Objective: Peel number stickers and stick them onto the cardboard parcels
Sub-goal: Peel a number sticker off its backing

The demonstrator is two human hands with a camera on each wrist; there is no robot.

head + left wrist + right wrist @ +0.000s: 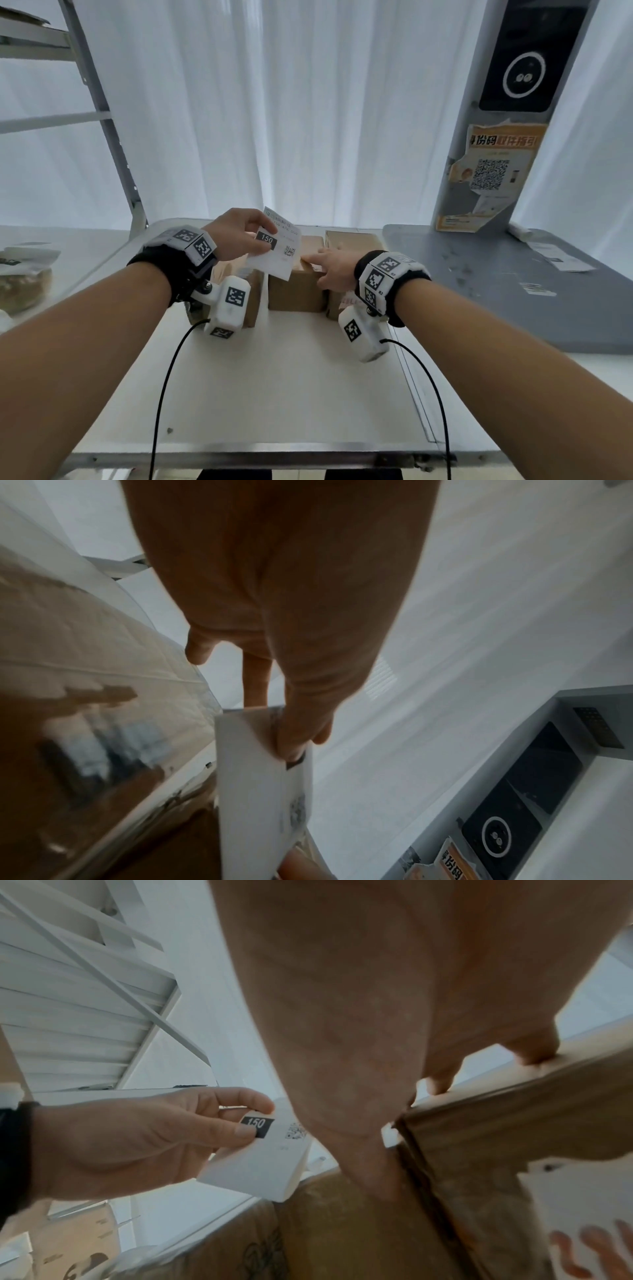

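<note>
My left hand [269, 238] pinches a white sticker sheet [277, 255] between thumb and fingers, above the parcels; a black "150" label [266, 239] and a QR code show on it. The left wrist view has the sheet [260, 791] edge-on under my pinching left hand [294, 748]. Three cardboard parcels stand in a row on the white table [274, 377]: a left parcel [251, 301] mostly hidden by my wrist, a middle parcel [296, 291] and a right parcel [356, 238]. My right hand [325, 265] lies on them, thumb on the middle parcel [342, 1231], fingertips on the right parcel's [514, 1123] top edge.
A grey kiosk [496, 171] with a dark screen and an orange QR poster stands on a grey counter [513, 301] to the right. A metal shelf frame [102, 120] rises at the left, with a bagged item [24, 277] below. White curtains hang behind.
</note>
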